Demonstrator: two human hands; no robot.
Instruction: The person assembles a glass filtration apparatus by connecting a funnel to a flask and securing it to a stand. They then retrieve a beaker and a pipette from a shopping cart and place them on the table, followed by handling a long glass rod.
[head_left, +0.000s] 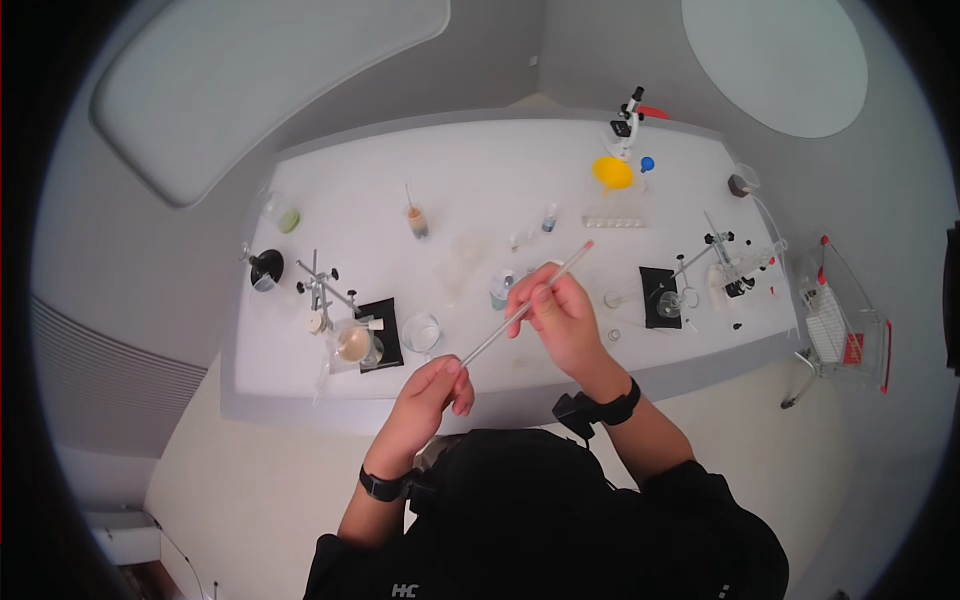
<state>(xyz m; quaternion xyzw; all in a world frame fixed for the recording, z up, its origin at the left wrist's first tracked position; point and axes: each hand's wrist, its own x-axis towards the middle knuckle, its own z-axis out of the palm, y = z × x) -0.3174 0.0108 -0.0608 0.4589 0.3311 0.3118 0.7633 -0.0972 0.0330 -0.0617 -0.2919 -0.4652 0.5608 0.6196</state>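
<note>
A thin, clear rod with a red tip [497,334] slants up to the right between my hands, above the table's near edge. Its lower end is pinched in the fingers of my left hand [427,393]. Higher up, my right hand [553,312] grips it between thumb and fingers, and the red end sticks out beyond. Whether the rod is a thermometer or a stirring rod I cannot tell. Just behind my right hand, partly covered by it, stands a small bottle with a blue label [502,288]. A clear glass beaker [421,332] is left of the rod, on the table.
On the white table [340,190], a clamp stand with a flask of tan liquid [354,345] is at left. Another stand [718,240] is at right. Farther back are a yellow funnel [612,173], a tube rack [613,222] and a microscope [624,130]. A cart [840,330] stands right.
</note>
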